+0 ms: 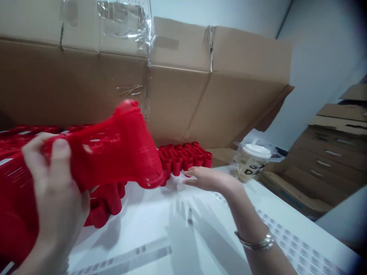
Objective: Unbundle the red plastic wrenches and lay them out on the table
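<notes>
One pale wall (323, 49) behind; long brown cardboard (177, 99) along far side of white table (140, 214). Red part (123, 152) held above table, front left; long axis crosswise, nearly level, cylindrical end pointing right. Left hand (59, 191) clamped on its left end. Right hand (208, 178), fingers parted, near row of red pieces (187, 164); contact unclear.

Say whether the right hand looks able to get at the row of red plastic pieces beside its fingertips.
Probably yes: the right hand appears empty and is close to the red plastic pieces, with nothing visibly between. The larger-looking red plastic part in the left hand overlaps only their left end in view.
</notes>
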`<state>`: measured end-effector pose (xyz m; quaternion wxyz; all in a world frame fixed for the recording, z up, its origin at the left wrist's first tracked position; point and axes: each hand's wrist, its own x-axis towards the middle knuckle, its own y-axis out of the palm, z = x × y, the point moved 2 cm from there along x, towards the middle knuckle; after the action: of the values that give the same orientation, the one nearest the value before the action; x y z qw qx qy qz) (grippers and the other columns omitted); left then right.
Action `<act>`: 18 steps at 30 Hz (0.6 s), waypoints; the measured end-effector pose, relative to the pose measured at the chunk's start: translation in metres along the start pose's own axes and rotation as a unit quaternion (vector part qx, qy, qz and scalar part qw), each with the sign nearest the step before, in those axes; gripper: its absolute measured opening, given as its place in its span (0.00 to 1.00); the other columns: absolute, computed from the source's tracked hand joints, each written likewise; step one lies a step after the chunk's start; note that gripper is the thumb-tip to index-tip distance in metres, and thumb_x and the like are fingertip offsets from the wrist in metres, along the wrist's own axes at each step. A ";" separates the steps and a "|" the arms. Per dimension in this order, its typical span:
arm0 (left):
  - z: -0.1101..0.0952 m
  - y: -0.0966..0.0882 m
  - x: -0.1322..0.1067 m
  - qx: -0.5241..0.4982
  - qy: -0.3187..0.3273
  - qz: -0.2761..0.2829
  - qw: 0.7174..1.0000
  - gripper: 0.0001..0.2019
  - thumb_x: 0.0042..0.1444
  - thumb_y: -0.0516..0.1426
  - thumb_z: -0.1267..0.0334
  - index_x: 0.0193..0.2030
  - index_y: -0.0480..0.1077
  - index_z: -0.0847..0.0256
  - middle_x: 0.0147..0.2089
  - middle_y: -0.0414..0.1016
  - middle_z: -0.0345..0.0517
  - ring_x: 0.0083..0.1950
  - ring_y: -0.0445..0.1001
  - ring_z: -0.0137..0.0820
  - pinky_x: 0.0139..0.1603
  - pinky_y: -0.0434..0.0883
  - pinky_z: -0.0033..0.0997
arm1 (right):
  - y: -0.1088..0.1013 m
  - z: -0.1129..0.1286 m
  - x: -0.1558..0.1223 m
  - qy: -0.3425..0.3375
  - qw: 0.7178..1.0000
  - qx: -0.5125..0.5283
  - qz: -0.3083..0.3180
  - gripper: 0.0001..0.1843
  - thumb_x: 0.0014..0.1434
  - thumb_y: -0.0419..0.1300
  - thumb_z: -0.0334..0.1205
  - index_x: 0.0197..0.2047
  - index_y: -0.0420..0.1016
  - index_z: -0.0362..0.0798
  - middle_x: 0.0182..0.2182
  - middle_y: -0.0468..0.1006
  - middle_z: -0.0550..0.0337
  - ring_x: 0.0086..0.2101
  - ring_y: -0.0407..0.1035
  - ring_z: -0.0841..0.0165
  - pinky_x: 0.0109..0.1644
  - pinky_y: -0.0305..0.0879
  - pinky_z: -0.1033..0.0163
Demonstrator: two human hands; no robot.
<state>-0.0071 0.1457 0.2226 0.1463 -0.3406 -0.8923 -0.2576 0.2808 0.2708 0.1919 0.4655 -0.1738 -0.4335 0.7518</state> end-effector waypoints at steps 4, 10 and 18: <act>0.038 0.019 -0.019 0.067 0.053 0.062 0.994 0.14 0.66 0.56 0.50 0.54 0.63 0.51 0.50 0.66 0.41 0.39 0.67 0.29 0.35 0.70 0.25 | -0.032 0.017 -0.025 0.020 0.999 0.035 -0.032 0.29 0.68 0.54 0.57 0.66 0.67 0.53 0.60 0.72 0.46 0.59 0.68 0.54 0.56 0.69 0.50; 0.110 0.037 -0.062 0.159 0.023 0.222 0.962 0.16 0.66 0.55 0.49 0.55 0.64 0.54 0.47 0.72 0.43 0.45 0.73 0.34 0.50 0.72 0.37 | 0.020 0.038 -0.039 -0.060 0.996 0.061 0.026 0.55 0.50 0.74 0.52 0.73 0.49 0.56 0.66 0.59 0.46 0.56 0.68 0.55 0.54 0.71 0.53; 0.168 0.044 -0.077 0.192 -0.012 0.337 0.921 0.21 0.68 0.54 0.49 0.60 0.66 0.61 0.49 0.75 0.49 0.46 0.76 0.37 0.51 0.74 0.46 | 0.089 -0.017 -0.039 -0.014 0.998 -0.058 -0.013 0.31 0.53 0.68 0.33 0.58 0.65 0.48 0.52 0.66 0.50 0.44 0.69 0.60 0.43 0.70 0.57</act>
<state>0.0643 0.2263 0.0664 0.2761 -0.5899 -0.7587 -0.0121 0.2626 0.2292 0.1043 0.4579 -0.1840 -0.4851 0.7219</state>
